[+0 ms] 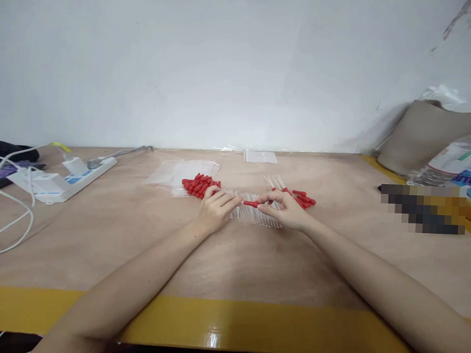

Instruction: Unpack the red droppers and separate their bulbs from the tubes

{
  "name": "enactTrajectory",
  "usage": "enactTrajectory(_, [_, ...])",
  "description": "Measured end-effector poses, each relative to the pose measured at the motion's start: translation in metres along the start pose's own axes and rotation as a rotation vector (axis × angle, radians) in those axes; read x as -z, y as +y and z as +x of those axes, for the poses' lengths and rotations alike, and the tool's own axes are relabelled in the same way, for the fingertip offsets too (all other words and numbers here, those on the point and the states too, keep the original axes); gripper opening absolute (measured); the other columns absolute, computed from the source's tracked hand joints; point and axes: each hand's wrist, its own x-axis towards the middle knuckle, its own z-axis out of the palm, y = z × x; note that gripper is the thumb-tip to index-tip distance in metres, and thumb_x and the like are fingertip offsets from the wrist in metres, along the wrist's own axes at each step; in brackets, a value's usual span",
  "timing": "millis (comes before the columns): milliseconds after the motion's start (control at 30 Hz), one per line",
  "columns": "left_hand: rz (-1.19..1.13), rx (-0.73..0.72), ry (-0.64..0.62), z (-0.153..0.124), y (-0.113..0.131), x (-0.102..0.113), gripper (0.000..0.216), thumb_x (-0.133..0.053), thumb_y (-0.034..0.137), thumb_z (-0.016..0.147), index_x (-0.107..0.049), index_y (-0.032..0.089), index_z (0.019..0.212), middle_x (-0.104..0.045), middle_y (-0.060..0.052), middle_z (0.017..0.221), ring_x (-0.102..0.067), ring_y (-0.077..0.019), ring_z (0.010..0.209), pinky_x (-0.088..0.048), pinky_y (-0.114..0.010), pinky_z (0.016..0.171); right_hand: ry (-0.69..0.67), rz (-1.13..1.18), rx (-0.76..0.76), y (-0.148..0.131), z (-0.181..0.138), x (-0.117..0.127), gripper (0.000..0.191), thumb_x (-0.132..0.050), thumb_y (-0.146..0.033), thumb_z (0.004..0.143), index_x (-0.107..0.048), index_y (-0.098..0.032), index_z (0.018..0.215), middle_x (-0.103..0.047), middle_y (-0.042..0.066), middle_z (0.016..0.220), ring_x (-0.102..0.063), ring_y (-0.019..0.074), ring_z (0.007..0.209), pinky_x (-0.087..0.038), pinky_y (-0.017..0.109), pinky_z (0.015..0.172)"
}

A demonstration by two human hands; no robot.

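Note:
A small red handle (250,203) lies level between my two hands, over the middle of the table. My right hand (284,210) pinches its right end between thumb and fingers. At its left end the fingers of my left hand (214,211) are closed on what looks like a thin clear stick, mostly hidden. Under both hands spreads a row of thin clear sticks (249,215). A heap of red handles (196,185) lies just beyond my left hand. Behind my right hand are several clear sticks with red handles (277,182), beside more red handles (306,201).
Clear plastic bags (173,171) lie flat behind the red heap, and a white packet (260,157) is near the wall. On the left stands a power strip (73,182) with white cables. A water bottle (447,162) and a grey-brown bag (420,132) are at the right.

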Motion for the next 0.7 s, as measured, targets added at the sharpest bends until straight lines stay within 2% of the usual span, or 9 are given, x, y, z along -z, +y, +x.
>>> enactTrajectory(133, [0.019, -0.038, -0.026, -0.001, 0.003, 0.000, 0.020, -0.045, 0.016, 0.087, -0.061, 0.023, 0.096, -0.068, 0.000, 0.079, -0.057, -0.0124, 0.068, -0.033, -0.032, 0.076, -0.025, -0.266, 0.127, -0.005, 0.006, 0.001, 0.030, -0.057, -0.046, 0.074, -0.066, -0.026, 0.094, -0.066, 0.003, 0.092, -0.055, 0.0201, 0.088, -0.032, 0.034, 0.080])
enactTrajectory(233, [0.036, -0.061, -0.013, -0.001, 0.004, 0.002, 0.020, -0.045, 0.014, 0.086, -0.060, 0.022, 0.098, -0.068, 0.000, 0.081, -0.057, -0.0120, 0.068, -0.031, -0.032, 0.078, -0.049, -0.435, 0.217, -0.011, 0.009, -0.006, 0.022, -0.051, -0.041, 0.080, -0.067, -0.026, 0.083, -0.065, 0.001, 0.073, -0.054, 0.0178, 0.079, -0.028, 0.033, 0.078])
enactTrajectory(333, [0.059, -0.102, -0.010, 0.000, 0.005, 0.005, 0.018, -0.046, 0.014, 0.086, -0.060, 0.022, 0.091, -0.068, 0.003, 0.078, -0.056, -0.0103, 0.064, -0.031, -0.032, 0.080, -0.136, -0.420, 0.193, -0.014, 0.010, -0.010, 0.031, -0.046, -0.039, 0.083, -0.065, -0.021, 0.067, -0.056, -0.003, 0.052, -0.045, 0.0098, 0.055, -0.027, 0.028, 0.070])
enactTrajectory(433, [0.097, -0.094, -0.036, 0.002, 0.007, 0.008, 0.018, -0.045, 0.015, 0.086, -0.060, 0.024, 0.085, -0.068, 0.004, 0.075, -0.054, -0.0103, 0.061, -0.029, -0.034, 0.082, -0.188, -0.328, 0.159, -0.011, 0.010, -0.009, 0.038, -0.045, -0.043, 0.083, -0.064, -0.019, 0.061, -0.050, -0.005, 0.046, -0.037, 0.0070, 0.048, -0.026, 0.025, 0.064])
enactTrajectory(567, [0.091, -0.052, -0.058, 0.004, 0.009, 0.008, 0.015, -0.046, 0.023, 0.085, -0.061, 0.024, 0.085, -0.066, 0.002, 0.069, -0.055, -0.0124, 0.062, -0.028, -0.037, 0.084, -0.085, -0.327, 0.168, -0.006, 0.010, -0.008, 0.031, -0.051, -0.046, 0.079, -0.069, -0.024, 0.070, -0.059, -0.004, 0.055, -0.044, 0.0093, 0.057, -0.024, 0.026, 0.068])
enactTrajectory(700, [0.041, -0.009, -0.081, 0.004, 0.009, 0.007, 0.015, -0.047, 0.028, 0.085, -0.061, 0.022, 0.084, -0.065, 0.002, 0.065, -0.055, -0.0127, 0.063, -0.027, -0.037, 0.087, 0.045, -0.510, 0.281, -0.003, 0.008, -0.011, 0.026, -0.049, -0.045, 0.082, -0.070, -0.029, 0.077, -0.066, -0.001, 0.065, -0.045, 0.0132, 0.069, -0.019, 0.031, 0.071])
